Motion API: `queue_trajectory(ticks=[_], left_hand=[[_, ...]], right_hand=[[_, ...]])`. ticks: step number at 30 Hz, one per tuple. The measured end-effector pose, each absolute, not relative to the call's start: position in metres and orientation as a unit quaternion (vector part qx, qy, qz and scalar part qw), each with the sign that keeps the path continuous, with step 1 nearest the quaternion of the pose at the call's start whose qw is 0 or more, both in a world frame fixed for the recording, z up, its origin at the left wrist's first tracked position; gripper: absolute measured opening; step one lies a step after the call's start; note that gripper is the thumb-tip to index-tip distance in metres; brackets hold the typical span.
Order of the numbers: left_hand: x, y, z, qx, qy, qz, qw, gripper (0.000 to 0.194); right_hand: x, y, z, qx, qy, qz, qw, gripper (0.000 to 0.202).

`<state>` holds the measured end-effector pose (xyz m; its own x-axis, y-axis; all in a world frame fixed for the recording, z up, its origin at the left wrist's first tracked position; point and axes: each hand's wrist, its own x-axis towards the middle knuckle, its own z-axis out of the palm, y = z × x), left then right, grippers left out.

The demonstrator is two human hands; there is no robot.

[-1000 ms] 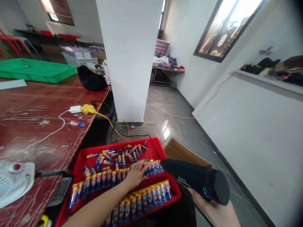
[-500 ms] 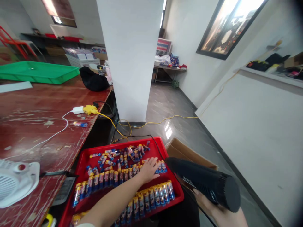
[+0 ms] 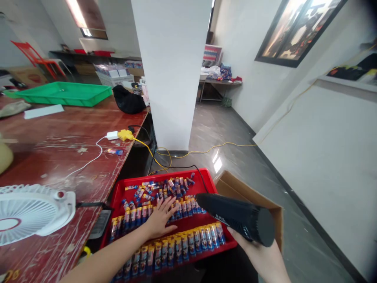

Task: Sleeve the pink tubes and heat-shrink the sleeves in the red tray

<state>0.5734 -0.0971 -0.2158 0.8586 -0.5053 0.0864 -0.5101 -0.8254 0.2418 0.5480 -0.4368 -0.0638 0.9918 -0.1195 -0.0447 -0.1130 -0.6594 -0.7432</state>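
My left hand (image 3: 161,218) lies palm down with fingers spread over the middle row of small bottles (image 3: 188,207). These are clear, with yellow tops and blue lower parts, standing side by side in a red tray (image 3: 212,182). My right hand (image 3: 260,253) is wrapped round the handle of a black hair dryer (image 3: 235,218). Its nozzle points left over the middle row's right end. A nearer row of bottles (image 3: 171,251) lines the tray's front. Loose bottles (image 3: 176,185) lie jumbled at its back. My right fingers are partly hidden behind the dryer.
An open cardboard box (image 3: 247,192) stands right of the tray. On the wooden table (image 3: 67,157) at left are a white fan (image 3: 32,212), a green tray (image 3: 64,94) and a yellow plug adapter (image 3: 125,135). Cords cross the floor by the pillar (image 3: 172,78).
My left hand has moved left along the middle row, from its right part toward its centre. The hair dryer has shifted a little left. The whole view has swung slightly left.
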Motion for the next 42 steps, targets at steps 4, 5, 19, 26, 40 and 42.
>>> queue_trajectory(ticks=[4,5,19,26,40,42], left_hand=[[0.559,-0.099,-0.232,0.962,-0.252,-0.013,0.109,0.057],[0.562,-0.101,-0.234,0.964,-0.244,-0.013,0.106,0.057],[0.589,-0.109,-0.233,0.972,-0.221,-0.016,0.081,0.05],[0.597,-0.11,-0.222,0.978,-0.19,0.013,0.086,0.04],[0.656,-0.077,-0.212,0.993,0.001,0.063,0.101,0.045],[0.636,-0.061,-0.202,0.992,-0.014,0.066,0.109,0.048]], right_hand=[[0.551,-0.425,-0.071,-0.905,0.046,0.035,0.421,0.039],[0.552,-0.421,-0.073,-0.904,0.037,0.045,0.423,0.038],[0.539,-0.447,-0.056,-0.983,0.061,0.021,0.17,0.039],[0.533,-0.427,-0.081,-0.963,0.042,0.016,0.267,0.044],[0.54,-0.412,-0.072,-0.972,-0.003,0.003,0.235,0.03],[0.541,-0.397,-0.07,-0.96,-0.018,0.02,0.279,0.028]])
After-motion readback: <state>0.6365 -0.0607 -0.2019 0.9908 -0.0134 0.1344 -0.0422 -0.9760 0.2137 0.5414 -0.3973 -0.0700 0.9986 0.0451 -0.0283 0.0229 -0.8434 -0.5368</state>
